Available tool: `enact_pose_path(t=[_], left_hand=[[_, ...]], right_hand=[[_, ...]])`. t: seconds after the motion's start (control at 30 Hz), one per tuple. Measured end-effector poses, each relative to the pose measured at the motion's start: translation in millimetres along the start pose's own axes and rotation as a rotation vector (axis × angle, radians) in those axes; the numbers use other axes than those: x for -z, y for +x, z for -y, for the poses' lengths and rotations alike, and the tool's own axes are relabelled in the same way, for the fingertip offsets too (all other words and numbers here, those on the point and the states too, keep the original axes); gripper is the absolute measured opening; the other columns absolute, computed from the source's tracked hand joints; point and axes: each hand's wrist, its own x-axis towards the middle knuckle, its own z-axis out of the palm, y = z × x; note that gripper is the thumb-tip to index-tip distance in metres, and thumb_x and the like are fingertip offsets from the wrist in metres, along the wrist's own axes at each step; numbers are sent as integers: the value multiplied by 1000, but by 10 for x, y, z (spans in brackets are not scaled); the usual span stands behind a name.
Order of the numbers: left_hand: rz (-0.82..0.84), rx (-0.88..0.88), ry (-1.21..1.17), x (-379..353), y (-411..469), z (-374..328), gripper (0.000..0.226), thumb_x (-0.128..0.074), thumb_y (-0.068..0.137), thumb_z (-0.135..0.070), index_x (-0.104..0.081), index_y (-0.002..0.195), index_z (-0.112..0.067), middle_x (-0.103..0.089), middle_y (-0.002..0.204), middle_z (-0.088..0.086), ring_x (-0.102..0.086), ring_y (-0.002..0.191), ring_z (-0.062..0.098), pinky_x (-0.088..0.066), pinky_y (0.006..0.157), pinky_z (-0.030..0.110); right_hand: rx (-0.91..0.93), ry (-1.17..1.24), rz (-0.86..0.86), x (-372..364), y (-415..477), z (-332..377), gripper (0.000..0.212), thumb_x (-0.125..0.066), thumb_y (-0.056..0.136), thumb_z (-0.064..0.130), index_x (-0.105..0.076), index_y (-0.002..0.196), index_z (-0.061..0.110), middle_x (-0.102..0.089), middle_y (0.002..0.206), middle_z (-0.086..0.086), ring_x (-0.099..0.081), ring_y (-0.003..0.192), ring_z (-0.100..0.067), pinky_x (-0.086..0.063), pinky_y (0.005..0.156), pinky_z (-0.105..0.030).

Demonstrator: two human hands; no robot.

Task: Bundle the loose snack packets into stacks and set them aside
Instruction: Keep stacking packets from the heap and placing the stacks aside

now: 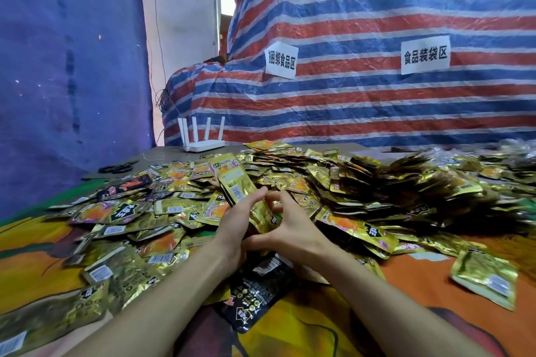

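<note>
left hand (239, 219) curls round a tilted stack (236, 180) of gold packets; right hand (291, 230) pinches its lower end, above the pile (348, 182). tarp (377, 9) signs (280, 60) read 捆绑食品区 and 食品装袋区. bare table (171, 153) shows by the router (203, 145) at the far edge.

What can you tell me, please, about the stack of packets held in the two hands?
The stack of packets is a slim bundle of shiny gold foil pouches, backs with white barcode labels facing the camera. It stands tilted, top leaning left, above the loose pile. The left hand and right hand grip its lower end.
</note>
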Motion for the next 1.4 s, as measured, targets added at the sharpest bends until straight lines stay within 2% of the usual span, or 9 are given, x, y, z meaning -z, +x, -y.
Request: enact_pose_path(t=[0.2,0.3,0.4,0.6,0.7,0.87,1.0,1.23,1.4], left_hand=[[26,15,-22,-81,-68,-14,76,-84,59,-62,-73,117,-13,-74,111,15,-71,103,34,-54,97,53],[120,20,31,-80,-51,-51,65,-74,68,-63,-77,105,-10,-75,95,16,-72,83,31,-60,74,41],[133,-40,-7,-35,-14,-41,60,-67,73,-61,-69,99,-8,-69,82,12,-67,76,27,-53,78,41],[-20,-158,13,13,55,-36,53,-59,82,-52,-64,113,-9,-70,109,13,-69,86,26,-51,75,39],[-41,-181,65,-6,50,-34,38,-55,95,-42,-66,110,-9,-70,109,14,-68,84,26,-52,77,40],[-61,-312,288,-9,12,-43,18,-59,97,-30,-70,99,-15,-70,100,10,-67,88,24,-43,71,27],[-63,-478,507,3,-31,-26,5,-65,95,-20,-69,92,-20,-70,91,-1,-65,88,13,-46,72,24],[-110,-536,696,50,-26,-50,11,-63,96,-23,-66,88,-30,-67,88,-7,-62,82,12,-48,66,30],[-320,-499,983,213,50,-150,11,-57,97,-17,-63,101,-25,-64,104,-3,-60,94,20,-52,90,47]], right_hand=[[44,-99,-105,51,-37,76,94,-91,64,33,-41,143,26,-52,106,27,-51,90,30,-44,64,1],[33,-203,-165,118,-62,160,85,-85,64,41,-45,138,31,-55,102,22,-61,86,5,-53,65,-11],[11,-294,-229,243,-70,249,81,-81,64,47,-52,136,24,-61,110,9,-62,87,-3,-49,64,-11],[-112,-518,-459,1046,95,456,49,-82,74,42,-63,103,7,-68,90,-5,-66,80,-21,-56,62,-37],[-200,-614,-603,1487,295,476,48,-77,80,44,-62,87,-1,-62,94,-13,-56,81,-27,-41,56,-31],[-383,-842,-647,1729,503,320,76,-65,91,41,-28,148,7,-41,135,-30,-48,120,-46,-43,102,-51],[-544,-1097,-562,1657,512,131,50,-56,91,36,-46,131,9,-44,138,-29,-40,128,-45,-28,111,-53],[-599,-1162,-538,1614,448,52,65,-54,89,48,-48,139,5,-46,144,-24,-40,133,-42,-28,111,-54],[-450,-1175,-636,1412,468,268,58,-52,91,46,-48,133,6,-46,139,-24,-41,130,-42,-31,111,-58]])
